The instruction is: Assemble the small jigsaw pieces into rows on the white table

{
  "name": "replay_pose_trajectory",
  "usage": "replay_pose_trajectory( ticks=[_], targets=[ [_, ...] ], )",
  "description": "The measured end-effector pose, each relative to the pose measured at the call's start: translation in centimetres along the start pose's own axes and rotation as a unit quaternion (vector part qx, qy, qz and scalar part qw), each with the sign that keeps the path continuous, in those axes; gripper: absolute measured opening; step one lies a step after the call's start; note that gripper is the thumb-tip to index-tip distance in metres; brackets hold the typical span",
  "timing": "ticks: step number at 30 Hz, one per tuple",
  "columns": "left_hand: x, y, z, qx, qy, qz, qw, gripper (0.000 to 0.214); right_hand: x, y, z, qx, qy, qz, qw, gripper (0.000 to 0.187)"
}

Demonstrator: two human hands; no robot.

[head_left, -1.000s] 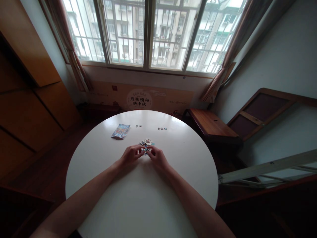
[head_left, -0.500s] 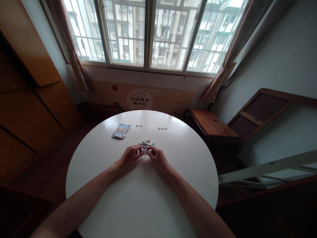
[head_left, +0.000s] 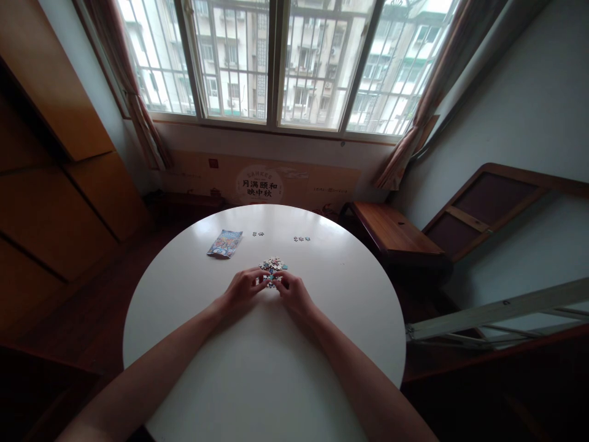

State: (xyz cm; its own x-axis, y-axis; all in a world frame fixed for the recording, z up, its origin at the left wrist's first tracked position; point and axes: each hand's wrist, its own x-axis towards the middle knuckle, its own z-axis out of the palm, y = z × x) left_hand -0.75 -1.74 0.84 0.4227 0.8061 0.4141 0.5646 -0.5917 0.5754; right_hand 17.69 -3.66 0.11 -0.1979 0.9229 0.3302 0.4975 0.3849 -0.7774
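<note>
- Looks like picking over small jigsaw pieces, with attention on a teal piece (head_left: 271,277) between both hands, at the near side of the pile (head_left: 273,264), around the middle of the counter (head_left: 257,368).
- Left hand (head_left: 247,286) and right hand (head_left: 292,291) facing each other, fingers bent inward, tips almost meeting at the teal piece; firm pinch or light touch, cannot tell at this size.
- For the next move, seemingly a need for a steady fingertip hold on one piece and a lift without dragging neighbours along.
- In the way: loose, jumbled pieces right beside the fingertips, easily nudged, plus more under and between the hands, partly hidden.
- Towards the far edge, well apart from the pile: pair of pieces (head_left: 261,234) left of centre, row of three (head_left: 301,239) right of centre.
- Packet (head_left: 224,244) with a colourful print, lying towards the far left edge, out of the hands' way.
- Beyond the far right edge, a wooden bench (head_left: 391,227).
</note>
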Motion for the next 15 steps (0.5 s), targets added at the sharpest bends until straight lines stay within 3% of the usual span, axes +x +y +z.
replay_pose_trajectory(
  ticks=[15],
  targets=[
    [-0.01, -0.36, 0.13, 0.003, 0.003, 0.01, 1.0, 0.025, 0.0, -0.03, -0.02, 0.0, -0.001, 0.001, 1.0, 0.024]
  ],
)
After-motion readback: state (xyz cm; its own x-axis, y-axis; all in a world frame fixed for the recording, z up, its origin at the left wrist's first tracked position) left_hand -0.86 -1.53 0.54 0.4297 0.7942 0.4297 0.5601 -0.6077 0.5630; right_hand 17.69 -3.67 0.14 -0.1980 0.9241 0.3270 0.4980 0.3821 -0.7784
